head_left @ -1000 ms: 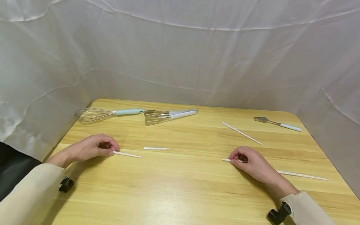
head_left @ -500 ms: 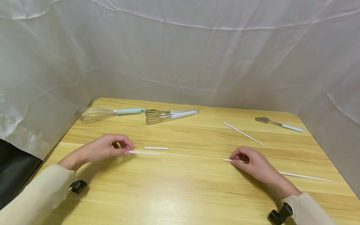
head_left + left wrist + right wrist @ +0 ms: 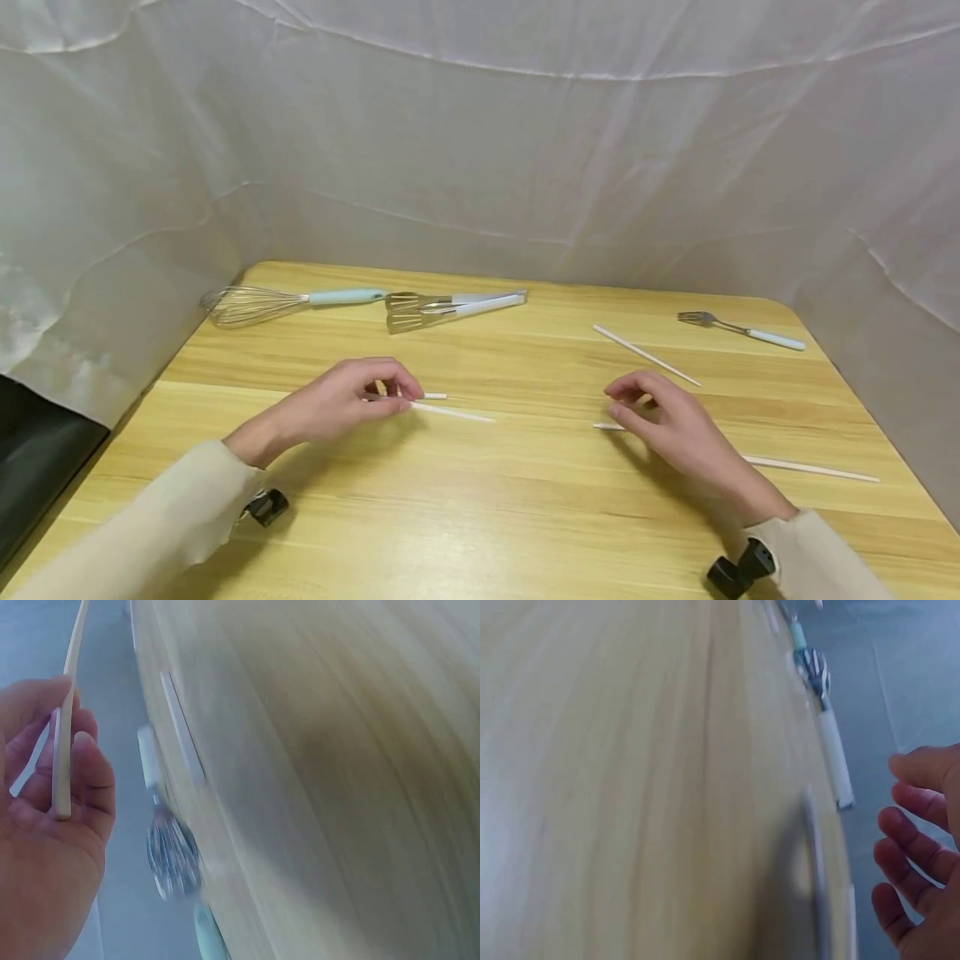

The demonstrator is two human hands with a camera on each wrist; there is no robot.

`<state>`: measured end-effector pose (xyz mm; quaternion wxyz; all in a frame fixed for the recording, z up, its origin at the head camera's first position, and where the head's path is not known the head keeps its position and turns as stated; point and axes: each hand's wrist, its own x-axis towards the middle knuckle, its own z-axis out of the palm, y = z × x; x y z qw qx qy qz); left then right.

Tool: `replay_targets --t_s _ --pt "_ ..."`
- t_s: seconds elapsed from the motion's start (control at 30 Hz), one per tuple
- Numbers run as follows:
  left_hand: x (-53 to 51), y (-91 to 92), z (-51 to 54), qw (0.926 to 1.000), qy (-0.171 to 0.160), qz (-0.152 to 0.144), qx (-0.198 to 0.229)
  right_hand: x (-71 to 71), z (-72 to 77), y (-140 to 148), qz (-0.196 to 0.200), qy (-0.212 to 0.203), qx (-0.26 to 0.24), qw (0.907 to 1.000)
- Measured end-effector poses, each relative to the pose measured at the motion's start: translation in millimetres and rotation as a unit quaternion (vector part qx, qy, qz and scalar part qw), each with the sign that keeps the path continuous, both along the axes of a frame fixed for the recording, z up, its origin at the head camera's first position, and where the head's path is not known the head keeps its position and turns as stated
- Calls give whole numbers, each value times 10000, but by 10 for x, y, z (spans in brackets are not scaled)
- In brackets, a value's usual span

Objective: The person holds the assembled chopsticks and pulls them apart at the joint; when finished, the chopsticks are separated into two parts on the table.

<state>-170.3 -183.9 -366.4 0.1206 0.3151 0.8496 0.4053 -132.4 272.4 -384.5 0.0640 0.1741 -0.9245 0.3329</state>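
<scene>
My left hand (image 3: 356, 400) pinches a white chopstick (image 3: 453, 412) between thumb and fingers. Its free end points right, toward the table's middle. In the left wrist view the chopstick (image 3: 63, 765) runs along the fingers with its butt near the palm. Partly hidden behind that hand lies a short white stick (image 3: 435, 396). On the right, my right hand (image 3: 667, 421) hovers over another white chopstick (image 3: 606, 427), mostly covered by it. Seen from the right wrist, the fingers (image 3: 904, 825) are parted with nothing between them, and the chopstick (image 3: 817, 862) lies on the wood.
At the back of the wooden table (image 3: 465, 508) lie a whisk (image 3: 300, 302) and slotted tongs (image 3: 457, 309). One chopstick (image 3: 647, 355) slants behind the right hand, another (image 3: 813, 468) lies by the right forearm. A fork (image 3: 738, 330) rests back right; grey cloth (image 3: 480, 158) surrounds the far edges.
My left hand has moved right with its chopstick, now covering part of the short stick. The right hand has let go of its chopstick and risen slightly; that chopstick stays on the table.
</scene>
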Motion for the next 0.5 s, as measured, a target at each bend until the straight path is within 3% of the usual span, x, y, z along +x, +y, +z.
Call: replay_targets --t_s 0.2,0.5 --pt "27 318 25 9998 60 -131 147 67 150 -282 409 659 -327 9964" --pt "57 736 80 9982 273 -313 422 135 223 -642 1082 322 -833 9901"
